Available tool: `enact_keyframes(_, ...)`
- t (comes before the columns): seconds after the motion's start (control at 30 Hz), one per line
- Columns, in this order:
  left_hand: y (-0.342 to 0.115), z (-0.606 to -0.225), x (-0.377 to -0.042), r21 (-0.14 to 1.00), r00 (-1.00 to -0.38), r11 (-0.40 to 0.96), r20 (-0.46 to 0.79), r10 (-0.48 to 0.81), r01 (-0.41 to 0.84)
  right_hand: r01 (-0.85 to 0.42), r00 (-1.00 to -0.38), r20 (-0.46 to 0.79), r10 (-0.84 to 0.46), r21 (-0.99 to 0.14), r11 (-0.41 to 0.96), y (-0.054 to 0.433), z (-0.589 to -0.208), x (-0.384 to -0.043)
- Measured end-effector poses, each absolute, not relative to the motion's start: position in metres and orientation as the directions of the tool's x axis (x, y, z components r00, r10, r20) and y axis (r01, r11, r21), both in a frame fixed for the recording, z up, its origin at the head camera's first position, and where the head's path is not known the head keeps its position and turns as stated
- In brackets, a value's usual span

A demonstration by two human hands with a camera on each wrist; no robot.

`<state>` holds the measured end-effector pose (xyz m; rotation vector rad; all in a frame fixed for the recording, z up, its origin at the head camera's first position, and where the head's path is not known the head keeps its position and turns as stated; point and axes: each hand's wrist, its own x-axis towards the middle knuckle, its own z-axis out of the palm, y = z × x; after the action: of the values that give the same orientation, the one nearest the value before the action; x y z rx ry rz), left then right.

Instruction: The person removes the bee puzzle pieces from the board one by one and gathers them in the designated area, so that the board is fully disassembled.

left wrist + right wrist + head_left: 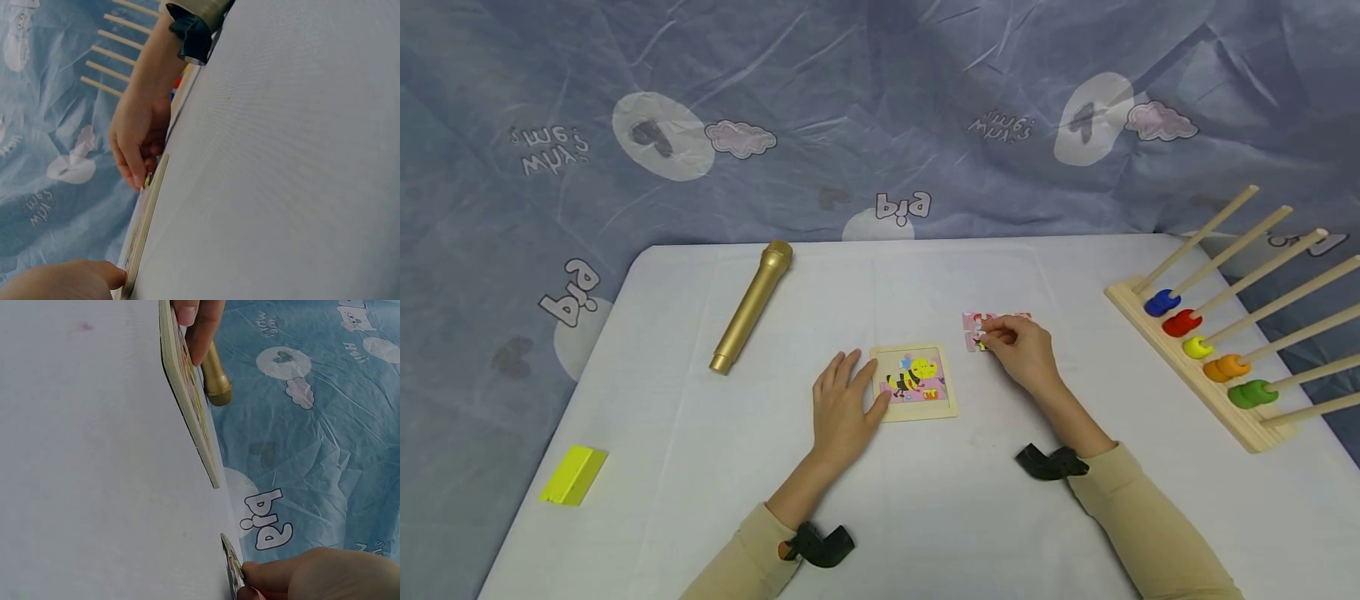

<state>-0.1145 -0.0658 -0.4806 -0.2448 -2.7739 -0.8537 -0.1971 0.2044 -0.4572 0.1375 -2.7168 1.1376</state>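
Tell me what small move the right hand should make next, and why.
Probably carry the small, flat, pink-printed puzzle piece to the square, pale wooden frame: the right hand seems to pinch it, bare wood shows at the yellow-and-black bee picture's upper left, and the left hand touches the frame.
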Motion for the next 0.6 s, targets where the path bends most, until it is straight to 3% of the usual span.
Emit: enact_keyframes(0.6, -0.0654, -0.4792, -0.1136, 0.536, -0.955, 0.811, 0.28, 0.092, 0.235, -0.172, -0.972, 0.233, -0.023, -0.64, 0.749, 0.2021, -0.4591, -0.1951)
